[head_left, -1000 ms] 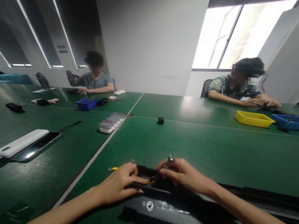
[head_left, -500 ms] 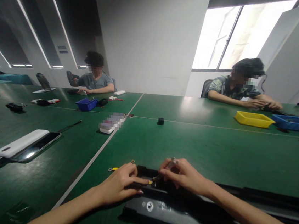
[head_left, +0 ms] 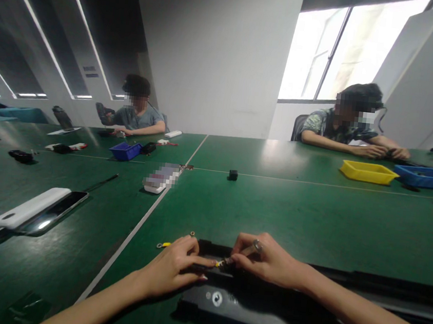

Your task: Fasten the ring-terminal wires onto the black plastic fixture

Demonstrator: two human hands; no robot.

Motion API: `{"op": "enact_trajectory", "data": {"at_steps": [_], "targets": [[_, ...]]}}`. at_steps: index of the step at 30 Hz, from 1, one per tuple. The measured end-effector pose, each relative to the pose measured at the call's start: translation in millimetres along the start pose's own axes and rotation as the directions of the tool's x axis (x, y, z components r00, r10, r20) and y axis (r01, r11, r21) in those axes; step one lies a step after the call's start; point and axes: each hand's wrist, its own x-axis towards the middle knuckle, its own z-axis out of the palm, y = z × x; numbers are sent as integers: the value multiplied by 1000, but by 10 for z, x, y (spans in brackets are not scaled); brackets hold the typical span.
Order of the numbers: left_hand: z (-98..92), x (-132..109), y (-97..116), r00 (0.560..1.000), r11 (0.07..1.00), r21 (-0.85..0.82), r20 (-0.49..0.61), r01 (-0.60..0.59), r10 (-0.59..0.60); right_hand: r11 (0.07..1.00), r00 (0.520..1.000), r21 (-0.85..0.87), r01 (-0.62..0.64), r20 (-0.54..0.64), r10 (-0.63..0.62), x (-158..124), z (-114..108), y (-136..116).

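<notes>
A long black housing (head_left: 220,312) lies along the near side of the table. My right hand (head_left: 264,257) is closed around a small metal wrench (head_left: 248,250), whose ringed end sticks up past the fingers. Its lower end meets a small metal fastener (head_left: 224,262) at the left part of the housing. My left hand (head_left: 175,263) rests over the housing's left end. Its index fingertip presses a yellow-sleeved terminal (head_left: 217,263) beside the fastener, with the thumb lower down. Another yellow ring terminal (head_left: 164,245) and a small brass ring (head_left: 192,233) show beyond the left hand.
A white power bank (head_left: 31,207) and a phone (head_left: 56,212) lie at the left. A small black block (head_left: 232,175) sits mid-table. Farther off are blue (head_left: 125,151), yellow (head_left: 368,173) and another blue bin (head_left: 426,177). Two people sit across the table.
My right hand has turned the wrench, so its upper end now leans lower and farther right. My left hand stays put on the terminal.
</notes>
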Motion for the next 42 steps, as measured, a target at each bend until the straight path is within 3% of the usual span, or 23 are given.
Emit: {"op": "enact_trajectory", "data": {"at_steps": [15, 27, 42], "targets": [[-12, 16, 9, 1000, 1000, -2, -14, -17, 17, 995, 999, 92, -27, 36, 23, 25, -29, 17], [-14, 24, 17, 1000, 1000, -5, -23, -6, 5, 998, 999, 45, -34, 40, 33, 15, -20, 11], [0, 39, 7, 998, 999, 4, -58, -34, 34, 969, 995, 223, -103, 12, 103, 38, 9, 52]]}}
